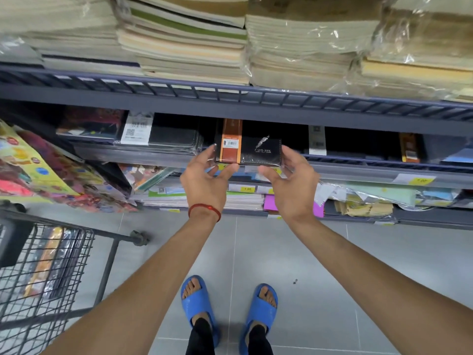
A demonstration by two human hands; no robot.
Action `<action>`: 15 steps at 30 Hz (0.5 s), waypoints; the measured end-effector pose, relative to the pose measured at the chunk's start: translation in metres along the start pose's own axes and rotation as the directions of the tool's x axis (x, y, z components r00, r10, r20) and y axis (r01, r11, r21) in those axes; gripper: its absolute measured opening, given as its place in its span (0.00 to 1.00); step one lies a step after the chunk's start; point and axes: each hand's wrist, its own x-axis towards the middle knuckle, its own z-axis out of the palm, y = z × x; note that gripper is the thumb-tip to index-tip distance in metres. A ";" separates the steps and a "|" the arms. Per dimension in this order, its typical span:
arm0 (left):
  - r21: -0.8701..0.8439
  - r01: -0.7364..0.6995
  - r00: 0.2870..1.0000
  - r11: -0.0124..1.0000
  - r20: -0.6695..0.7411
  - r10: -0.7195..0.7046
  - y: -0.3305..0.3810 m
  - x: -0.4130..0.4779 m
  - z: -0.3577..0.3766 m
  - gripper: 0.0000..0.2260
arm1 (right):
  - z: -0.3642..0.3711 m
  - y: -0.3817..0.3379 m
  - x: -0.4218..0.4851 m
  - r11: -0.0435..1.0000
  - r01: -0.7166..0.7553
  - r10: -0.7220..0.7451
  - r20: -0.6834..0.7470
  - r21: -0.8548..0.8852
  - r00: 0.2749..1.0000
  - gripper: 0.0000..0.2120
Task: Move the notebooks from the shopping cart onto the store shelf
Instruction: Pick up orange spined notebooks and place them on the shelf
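Both hands flank a black notebook on the middle shelf.
Left hand and right hand have fingers spread and loosely curved, not clamped. Fingertips sit at the left and right edges of the black notebook, which has an orange band. Cannot tell if they touch it. The notebook lies flat at the front of the store shelf. More wrapped notebooks lie in the shopping cart, lower left.

A red string bracelet (one red bead on it) rings the wrist of the left hand; blue slide sandals and black trouser legs below.
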 end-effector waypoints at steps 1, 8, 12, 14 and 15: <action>0.002 -0.001 1.000 1.000 -0.005 0.001 -0.001 0.002 0.002 0.28 | 0.002 -0.001 0.001 1.000 -0.005 0.005 -0.010 -0.002 1.000 0.32; -0.004 -0.020 0.998 1.000 -0.060 0.020 0.003 0.005 0.011 0.28 | 0.009 -0.007 0.010 0.999 -0.023 0.022 -0.029 -0.030 0.999 0.34; 0.007 -0.027 0.999 1.000 -0.019 0.027 0.002 0.005 0.007 0.26 | 0.006 -0.008 0.004 0.997 -0.015 0.015 0.000 -0.071 1.000 0.32; 0.010 -0.025 1.000 1.000 -0.011 0.025 0.005 0.000 0.003 0.25 | 0.003 -0.008 -0.006 0.996 -0.027 0.027 -0.006 -0.089 1.000 0.30; 0.011 -0.018 1.000 1.000 -0.008 0.018 0.008 -0.005 0.000 0.25 | 0.000 -0.009 -0.014 0.991 -0.029 0.026 -0.023 -0.132 0.999 0.27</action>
